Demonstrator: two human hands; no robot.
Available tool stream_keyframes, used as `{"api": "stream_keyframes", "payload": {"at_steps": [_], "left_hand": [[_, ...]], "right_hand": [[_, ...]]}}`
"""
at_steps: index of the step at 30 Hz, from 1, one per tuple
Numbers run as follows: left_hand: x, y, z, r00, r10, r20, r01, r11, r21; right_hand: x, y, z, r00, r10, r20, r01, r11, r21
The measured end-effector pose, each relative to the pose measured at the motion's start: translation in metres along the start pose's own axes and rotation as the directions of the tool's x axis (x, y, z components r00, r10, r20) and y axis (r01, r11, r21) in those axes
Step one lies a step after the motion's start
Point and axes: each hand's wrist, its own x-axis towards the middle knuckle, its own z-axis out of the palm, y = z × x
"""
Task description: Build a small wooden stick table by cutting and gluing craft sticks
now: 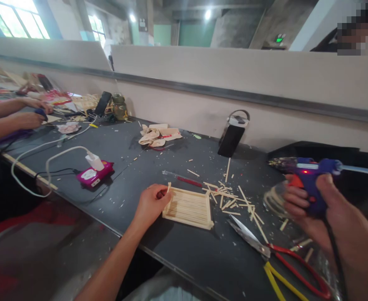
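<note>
My left hand (152, 202) pinches the left edge of a shallow tray made of thin wooden sticks (188, 207), which rests on the dark table. On the right, my right hand (331, 213) is wrapped round a blue glue gun (317, 184), raised above the table. Its red light shows, its nozzle points left, and a clear glue stick comes out of its back. Between the tray and the glue gun lie scattered short sticks (230, 196). Open scissors (270, 251) with red and yellow handles lie in front of them.
A purple power strip (94, 173) with a white plug and cable sits at the left. Behind stand a phone against a bottle (232, 136) and crumpled paper (158, 136). Another person's hands (35, 115) work at the far left. A low partition (218, 71) runs along the back.
</note>
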Motion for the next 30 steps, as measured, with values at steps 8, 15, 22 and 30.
{"api": "stream_keyframes", "payload": {"at_steps": [8, 15, 22, 30], "left_hand": [[0.003, -0.005, 0.001, 1.000, 0.003, 0.031, -0.003, 1.000, 0.000], [0.021, 0.002, 0.002, 0.988, 0.013, 0.156, -0.024, 0.997, 0.069], [0.033, 0.009, -0.007, 0.942, -0.003, 0.335, -0.026, 0.996, 0.082], [0.031, 0.024, -0.009, 0.855, 0.073, 0.513, -0.159, 0.979, 0.125]], "right_hand": [[-0.006, -0.003, 0.042, 0.869, 0.341, 0.360, -0.470, 0.795, 0.383], [0.002, 0.031, 0.094, 0.835, 0.326, 0.444, -0.457, 0.860, 0.227], [-0.032, 0.037, 0.101, 0.775, 0.322, 0.544, -0.496, 0.843, 0.207], [-0.079, 0.036, 0.089, 0.711, 0.378, 0.593, -0.614, 0.745, 0.261]]}}
